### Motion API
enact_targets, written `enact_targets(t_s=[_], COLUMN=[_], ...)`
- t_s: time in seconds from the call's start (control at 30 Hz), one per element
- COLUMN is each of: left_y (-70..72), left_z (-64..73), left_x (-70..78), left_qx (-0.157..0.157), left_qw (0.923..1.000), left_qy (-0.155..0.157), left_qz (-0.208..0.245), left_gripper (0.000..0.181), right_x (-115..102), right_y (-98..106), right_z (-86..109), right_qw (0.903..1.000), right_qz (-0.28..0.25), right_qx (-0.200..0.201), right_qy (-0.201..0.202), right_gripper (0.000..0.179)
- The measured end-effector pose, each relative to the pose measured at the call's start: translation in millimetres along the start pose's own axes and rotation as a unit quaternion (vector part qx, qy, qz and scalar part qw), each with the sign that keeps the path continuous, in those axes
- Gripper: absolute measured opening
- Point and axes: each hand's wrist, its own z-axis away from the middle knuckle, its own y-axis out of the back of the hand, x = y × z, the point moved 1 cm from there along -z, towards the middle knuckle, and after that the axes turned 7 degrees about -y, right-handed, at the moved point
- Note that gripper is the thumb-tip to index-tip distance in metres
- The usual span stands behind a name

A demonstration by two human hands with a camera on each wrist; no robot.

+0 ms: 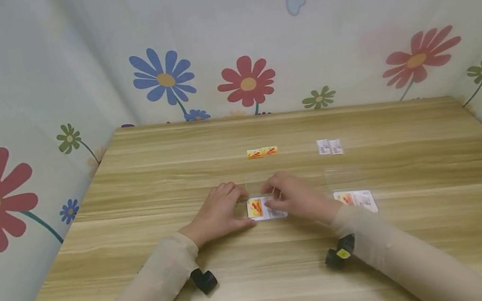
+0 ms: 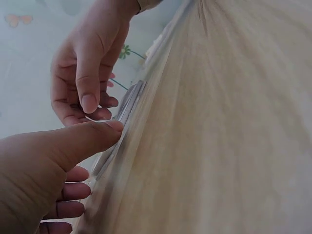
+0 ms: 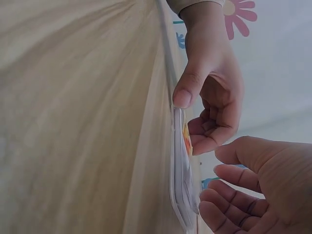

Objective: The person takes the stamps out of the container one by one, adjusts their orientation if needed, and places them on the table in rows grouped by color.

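Left hand (image 1: 218, 213) low on the surface (image 1: 267, 296), wrist angled inward; fingers bent, thumb at near edge and index at far edge, bracketing the left end of a white picture card (image 1: 255, 209). Right hand (image 1: 296, 196) arched over the card's right half, fingers loosely curled, thumb and index apart. Second white card (image 1: 366, 199) right of those fingers; orange picture pieces (image 1: 270, 150) beyond them.

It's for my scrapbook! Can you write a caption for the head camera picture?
Left hand holds a small picture card on the wooden table, right hand over it.
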Motion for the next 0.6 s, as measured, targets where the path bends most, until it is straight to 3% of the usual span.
enact_targets(t_s=[0.6], left_y=[-4.6], left_z=[3.0], left_x=[-3.3], left_qx=[0.022], left_qw=[0.9996], left_qy=[-0.019], left_qz=[0.002], left_gripper=[0.054], right_x=[-9.6], right_y=[-13.5], right_z=[-11.2], right_qw=[0.9993], right_qz=[0.035], right_qx=[0.005], right_qy=[0.016], right_gripper=[0.018])
